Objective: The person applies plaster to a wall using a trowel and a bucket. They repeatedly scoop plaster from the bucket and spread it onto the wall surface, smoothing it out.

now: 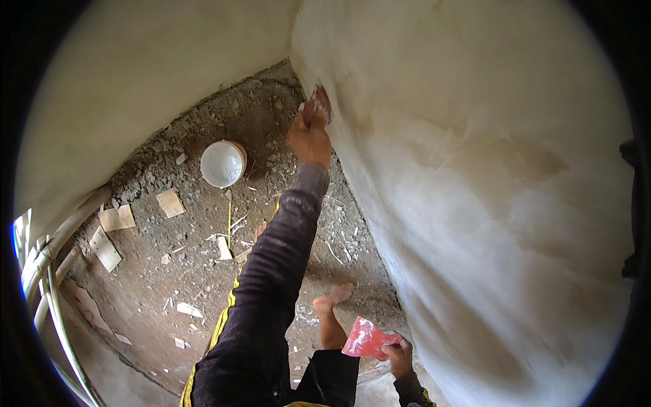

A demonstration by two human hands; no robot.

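My left hand [310, 144] is stretched far forward, closed around a dark red putty spreader [320, 103] smeared with white paste. The spreader's edge is at the right-hand wall [475, 136], close to the corner; whether it touches is hard to tell. Low on the right, my right hand [401, 355] grips a red flat plastic spreader [367, 339] by one end. White paste streaks its face. Damp darker patches show on the right-hand wall among pale coated areas.
A white-lined bucket [223, 164] stands on the rubble-strewn dirt floor [224, 285]. Wooden pieces [171, 203] and scraps lie around it. Pale poles [51, 264] cross at the left edge. My bare foot [336, 297] is on the floor near the right-hand wall.
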